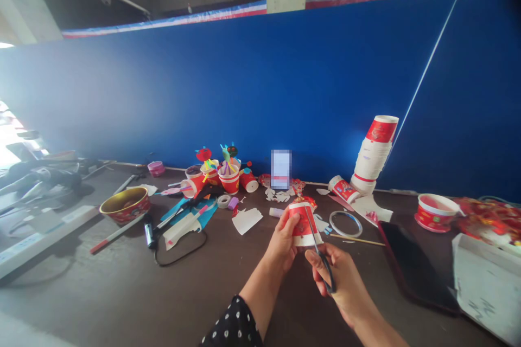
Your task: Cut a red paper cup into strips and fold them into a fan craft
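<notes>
left hand [281, 239] clamps a red paper cup [301, 217], right hand [344, 277] clamps scissors [326, 269] across it; cup looks mostly whole, cutting seemingly early!

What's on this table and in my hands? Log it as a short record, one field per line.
Left hand: the left hand holds a red and white paper cup
Right hand: the right hand grips black-handled scissors, blades against the cup
Table left: a red bowl with a gold inside
Table back, left of centre: decorated paper cups
Table back, right: a leaning stack of paper cups
Table right: a dark-screened device
Backdrop: a blue wall panel
</notes>
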Demonstrator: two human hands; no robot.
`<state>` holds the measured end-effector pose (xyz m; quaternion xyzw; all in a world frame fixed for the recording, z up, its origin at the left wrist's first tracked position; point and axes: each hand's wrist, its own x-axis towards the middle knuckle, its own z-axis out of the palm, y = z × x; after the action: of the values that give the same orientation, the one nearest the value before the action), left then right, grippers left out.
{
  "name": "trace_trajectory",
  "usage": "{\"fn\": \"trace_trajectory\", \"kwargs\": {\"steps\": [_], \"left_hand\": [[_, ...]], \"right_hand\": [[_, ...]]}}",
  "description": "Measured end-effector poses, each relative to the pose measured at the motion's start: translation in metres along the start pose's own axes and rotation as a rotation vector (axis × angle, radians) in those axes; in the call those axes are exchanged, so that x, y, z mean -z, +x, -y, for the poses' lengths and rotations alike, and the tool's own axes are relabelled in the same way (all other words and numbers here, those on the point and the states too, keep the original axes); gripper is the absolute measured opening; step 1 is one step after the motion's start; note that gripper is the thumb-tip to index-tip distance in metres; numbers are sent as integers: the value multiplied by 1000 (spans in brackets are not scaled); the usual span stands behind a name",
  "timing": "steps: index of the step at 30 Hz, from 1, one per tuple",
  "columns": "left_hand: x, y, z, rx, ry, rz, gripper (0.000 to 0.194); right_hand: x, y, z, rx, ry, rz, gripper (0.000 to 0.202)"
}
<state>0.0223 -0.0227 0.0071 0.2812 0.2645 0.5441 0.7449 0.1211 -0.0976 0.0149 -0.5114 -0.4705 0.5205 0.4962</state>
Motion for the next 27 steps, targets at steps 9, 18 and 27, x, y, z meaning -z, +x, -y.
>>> {"fn": "trace_trajectory", "kwargs": {"steps": [9,18,27], "left_hand": [[-1,-3,-4,12,28,23,43],[0,-4,-10,29,132,2,45],[14,1,-23,125,359,41,42]], "right_hand": [[0,0,1,6,9,-29,40],[1,-1,1,21,-2,-24,38],[10,2,2,-17,-2,14,39]]}}
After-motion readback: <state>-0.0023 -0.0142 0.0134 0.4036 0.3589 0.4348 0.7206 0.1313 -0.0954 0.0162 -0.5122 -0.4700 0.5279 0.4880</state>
